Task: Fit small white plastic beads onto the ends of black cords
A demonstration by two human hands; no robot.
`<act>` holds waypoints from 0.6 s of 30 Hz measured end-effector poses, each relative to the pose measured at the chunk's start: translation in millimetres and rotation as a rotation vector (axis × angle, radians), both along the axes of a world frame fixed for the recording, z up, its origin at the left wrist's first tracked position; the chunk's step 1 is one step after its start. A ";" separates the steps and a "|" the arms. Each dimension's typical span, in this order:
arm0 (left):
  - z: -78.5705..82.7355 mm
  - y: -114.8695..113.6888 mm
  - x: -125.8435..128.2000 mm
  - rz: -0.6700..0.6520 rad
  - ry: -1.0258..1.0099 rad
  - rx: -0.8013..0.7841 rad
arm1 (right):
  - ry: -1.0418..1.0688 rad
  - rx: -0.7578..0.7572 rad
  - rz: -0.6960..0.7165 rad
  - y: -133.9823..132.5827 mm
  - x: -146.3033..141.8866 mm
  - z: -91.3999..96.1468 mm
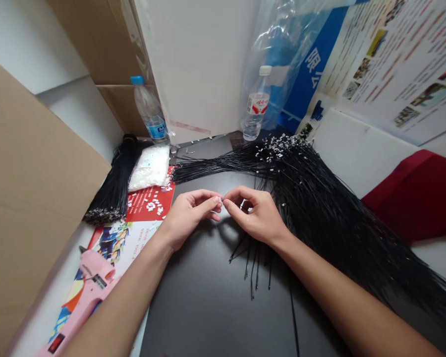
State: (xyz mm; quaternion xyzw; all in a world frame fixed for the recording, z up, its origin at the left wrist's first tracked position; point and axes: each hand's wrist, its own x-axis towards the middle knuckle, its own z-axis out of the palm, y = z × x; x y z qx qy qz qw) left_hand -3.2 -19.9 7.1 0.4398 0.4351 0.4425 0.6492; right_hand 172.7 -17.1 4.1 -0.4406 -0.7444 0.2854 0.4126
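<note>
My left hand (192, 214) is closed in a pinch at the middle of the table, on a tiny whitish piece that looks like a small white connector (220, 200), mostly hidden by the fingertips. Facing it, fingertips almost touching, my right hand (257, 212) pinches what looks like the end of a thin black wire. Several loose black wires (251, 277) stick out beneath the right hand onto the dark table (200, 297). Beside the right forearm spreads a large heap of black wires (330, 218), with small white connectors (278, 146) at its far end.
A clear bag of white connectors (150, 166) lies left, over a red printed sheet (161, 201) with loose connectors. Behind it is another black wire bundle (121, 173). A pink glue gun (92, 282) lies near left. Two bottles (148, 111) (258, 106) stand at the back. Cardboard (29, 198) borders the left.
</note>
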 end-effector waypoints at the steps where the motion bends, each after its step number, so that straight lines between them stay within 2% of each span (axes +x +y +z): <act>1: 0.2 -0.2 0.0 -0.002 -0.002 -0.001 | 0.002 -0.021 0.005 0.0 0.2 -0.4; 11: 0.4 0.7 -1.2 -0.039 -0.025 0.007 | 0.092 -0.173 0.050 2.2 1.6 0.7; 18: 0.0 0.8 -2.1 -0.037 -0.020 -0.003 | 0.112 -0.200 0.064 3.1 2.1 -0.7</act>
